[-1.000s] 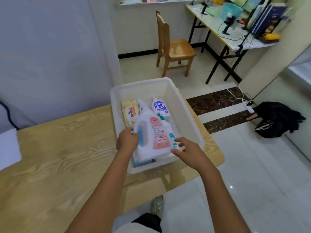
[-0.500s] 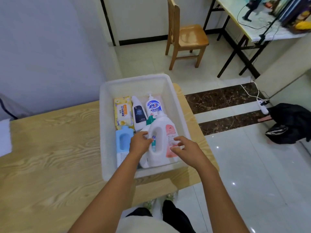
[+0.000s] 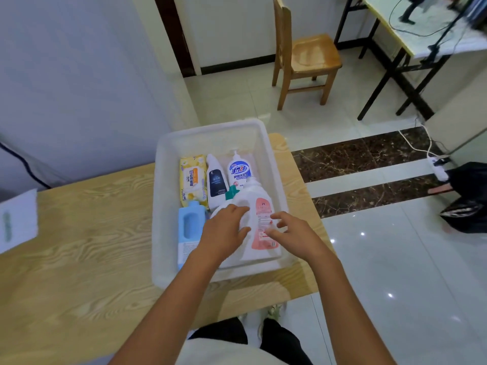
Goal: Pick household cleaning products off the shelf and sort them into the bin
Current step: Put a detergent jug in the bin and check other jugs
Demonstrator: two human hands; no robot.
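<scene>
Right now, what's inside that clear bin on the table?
A yellow wipes pack, dark-labelled bottle, blue-labelled pump bottle, blue jug and pink-labelled jug. A teal-capped bottle lies mostly hidden under that jug; anything else beneath is covered.

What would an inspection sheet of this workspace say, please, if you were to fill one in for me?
Surface: wooden table, light grain, bin near its right end.
Job's things: clear bin holds wipes pack, dark-label bottle, pump bottle, blue jug, teal cap, white jug lying label up.
Clutter: white box at the table's left edge.
Hands: left hand grips the white jug; right hand open, fingers spread at its pink label.
Cables: white cord runs to a power strip on the floor; dark cable on the left wall.
Surroundings: wooden chair, desk, black bag on tiled floor.
</scene>
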